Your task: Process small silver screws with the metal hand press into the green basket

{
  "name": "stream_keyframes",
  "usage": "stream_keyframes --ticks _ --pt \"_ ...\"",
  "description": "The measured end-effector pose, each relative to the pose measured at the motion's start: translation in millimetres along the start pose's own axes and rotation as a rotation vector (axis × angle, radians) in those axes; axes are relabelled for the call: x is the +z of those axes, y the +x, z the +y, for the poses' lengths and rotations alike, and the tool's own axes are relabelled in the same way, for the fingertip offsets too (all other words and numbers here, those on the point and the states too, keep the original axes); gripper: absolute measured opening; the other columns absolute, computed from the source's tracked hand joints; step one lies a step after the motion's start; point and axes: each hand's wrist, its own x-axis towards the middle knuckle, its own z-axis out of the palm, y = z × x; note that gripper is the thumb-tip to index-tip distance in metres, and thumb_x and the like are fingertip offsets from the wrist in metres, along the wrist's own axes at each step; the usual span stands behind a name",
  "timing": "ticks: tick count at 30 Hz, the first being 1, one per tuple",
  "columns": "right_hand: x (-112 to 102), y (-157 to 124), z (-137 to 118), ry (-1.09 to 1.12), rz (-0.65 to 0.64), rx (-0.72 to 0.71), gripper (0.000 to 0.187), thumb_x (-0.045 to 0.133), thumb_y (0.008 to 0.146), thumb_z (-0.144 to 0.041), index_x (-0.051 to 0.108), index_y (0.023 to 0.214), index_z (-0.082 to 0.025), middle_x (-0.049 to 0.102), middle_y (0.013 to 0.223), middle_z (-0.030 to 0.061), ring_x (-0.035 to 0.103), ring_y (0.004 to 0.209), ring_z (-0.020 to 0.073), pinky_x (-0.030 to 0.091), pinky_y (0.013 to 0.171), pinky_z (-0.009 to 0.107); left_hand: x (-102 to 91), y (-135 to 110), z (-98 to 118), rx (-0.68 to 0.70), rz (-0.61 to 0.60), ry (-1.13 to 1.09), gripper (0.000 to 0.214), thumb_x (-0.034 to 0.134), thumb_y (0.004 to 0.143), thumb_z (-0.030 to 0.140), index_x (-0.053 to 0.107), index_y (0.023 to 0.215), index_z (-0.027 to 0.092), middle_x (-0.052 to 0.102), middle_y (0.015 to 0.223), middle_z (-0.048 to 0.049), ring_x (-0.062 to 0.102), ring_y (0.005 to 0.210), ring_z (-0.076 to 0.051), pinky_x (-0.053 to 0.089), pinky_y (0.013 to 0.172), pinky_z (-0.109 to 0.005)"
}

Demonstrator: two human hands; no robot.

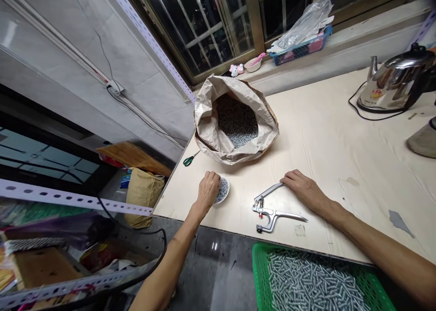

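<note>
The step in hand appears to be handling of small metal parts, with a tool alongside; the left hand (208,188) is at the left edge of a small round white bowl (228,193) filled with small silver metal pieces (223,189); its fingers are curled, but their tips are hidden, so I cannot tell whether they grip the rim or hold a piece. To the right, a pair of silver-grey metal hand-press pliers (272,216) lies on the pale wood-grain table (316,120), its handles spread wide; the right hand (299,185) touches the end of the upper handle with bunched fingers; whether they pinch it or merely rest there, I cannot tell; the lower handle is free. Squeezing the pliers would call for a grip around both handles.

Around them, a stuffed tan sack (143,195) stands on the floor at left; green-handled scissors (188,160) lie at the table's left edge; a large open brown paper sack (235,154), holding more metal pieces, stands beyond the bowl and blocks reach straight towards the window; a green plastic basket (258,274) heaped with silver metal cylinders sits below the near edge; a shiny steel kettle (391,83) stands far right, well apart from both hands.
</note>
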Motion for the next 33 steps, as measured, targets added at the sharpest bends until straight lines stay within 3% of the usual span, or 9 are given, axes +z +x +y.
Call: stream_keyframes --ticks 3,9,11,14,21,25,33 --pt "0 1 0 -0.045 -0.026 -0.001 0.025 0.038 0.090 -0.005 0.058 0.095 -0.019 0.058 0.092 0.0069 0.048 0.090 0.0206 0.043 0.073 0.031 -6.4 -17 27 -0.046 0.069 -0.320 0.014 0.049 0.087 0.019 0.062 0.087 0.016 0.063 0.087 -0.0075 0.056 0.085 -0.019 0.044 0.077 -0.030" --pt "-3 1 6 -0.169 -0.065 -0.035 0.026 0.034 0.093 -0.009 0.058 0.096 -0.019 0.059 0.096 0.0078 0.047 0.087 0.0205 0.039 0.072 0.031 9.4 -63 89 -0.232 -0.228 -0.964 0.030 0.052 0.084 0.037 0.066 0.099 0.015 0.067 0.087 -0.0056 0.058 0.066 -0.014 0.046 0.061 -0.025" --pt "-5 1 7 -0.195 -0.073 -0.045 0.026 0.033 0.094 -0.011 0.058 0.097 -0.020 0.059 0.096 0.0077 0.047 0.087 0.0202 0.038 0.074 0.032 16.9 -71 101 -0.301 -0.266 -1.068 0.035 0.054 0.082 0.041 0.067 0.098 0.014 0.067 0.087 -0.0062 0.056 0.060 -0.012 0.046 0.059 -0.025" --pt "-8 0 7 -0.226 -0.071 -0.062 0.028 0.032 0.094 -0.009 0.058 0.097 -0.020 0.060 0.096 0.0075 0.047 0.087 0.0199 0.036 0.077 0.033 22.4 -74 109 -0.405 -0.315 -1.172 0.038 0.060 0.075 0.047 0.068 0.088 0.012 0.064 0.070 -0.0031 0.052 0.055 -0.011 0.043 0.055 -0.024" --pt "-10 2 9 -0.297 -0.098 -0.065 0.028 0.034 0.094 -0.011 0.060 0.097 -0.021 0.061 0.097 0.0064 0.048 0.089 0.0202 0.035 0.081 0.035 21.4 -68 107 -0.491 -0.419 -1.162 0.041 0.069 0.064 0.049 0.070 0.077 0.011 0.062 0.059 -0.0017 0.048 0.051 -0.010 0.035 0.049 -0.022" --pt "-13 3 8 -0.302 -0.091 -0.064 0.031 0.032 0.095 -0.012 0.061 0.097 -0.021 0.062 0.097 0.0063 0.049 0.090 0.0203 0.035 0.083 0.036 26.0 -66 103 -0.466 -0.473 -1.113 0.040 0.070 0.063 0.048 0.071 0.077 0.011 0.066 0.062 -0.0037 0.052 0.054 -0.012 0.036 0.049 -0.022" --pt "-15 4 6 -0.269 -0.082 -0.049 0.036 0.029 0.096 -0.011 0.063 0.097 -0.023 0.062 0.097 0.0060 0.048 0.088 0.0195 0.032 0.085 0.038 30.8 -68 100 -0.402 -0.463 -0.965 0.034 0.066 0.067 0.047 0.072 0.075 0.014 0.071 0.073 -0.0070 0.059 0.066 -0.017 0.040 0.055 -0.025"
